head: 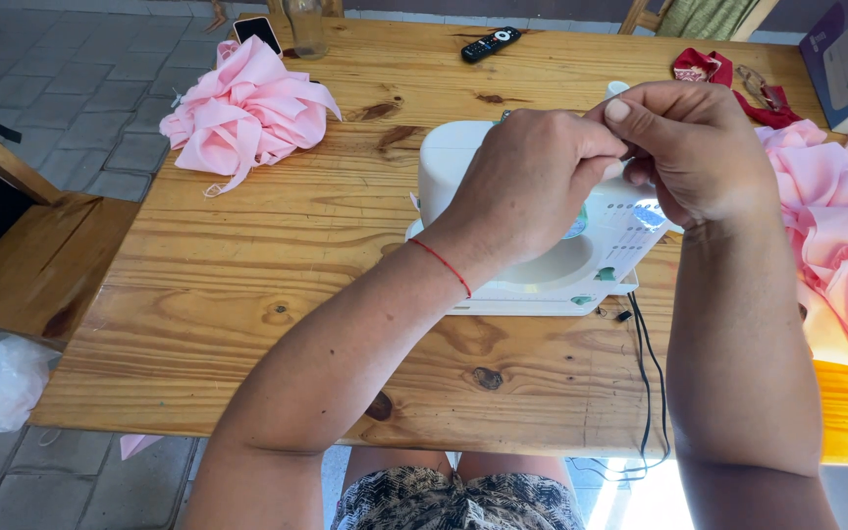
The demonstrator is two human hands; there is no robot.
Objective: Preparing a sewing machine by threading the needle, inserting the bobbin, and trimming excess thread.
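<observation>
1. Small white sewing machine (542, 255) sits mid-surface on a knotty pine surface (247, 294). Plastic body, rounded base; most of its top is hidden behind both hands.
2. Long axis runs roughly 9 to 3 o'clock, tilted slightly. Black cord (648, 393) leaves its 5 o'clock corner and drops over the near edge.
3. Left hand (532, 186) is curled nearly closed above the machine, fingertips pinched against those of the right. What it holds is too small to tell.
4. Right hand (694, 142) is likewise curled, thumb and forefinger pinched together at the meeting point; a small white spool top (617, 88) shows just behind it. Cannot tell any thread.
5. Pink fabric heap (242, 108) at 10 o'clock, well apart from the machine. More pink cloth (836, 226) at 3 o'clock, near the right wrist.
6. Remote control (491, 44) at 12 o'clock, by the far edge.
7. Bare wood lies open from 7 to 9 o'clock of the machine, out to the near and left edges.
</observation>
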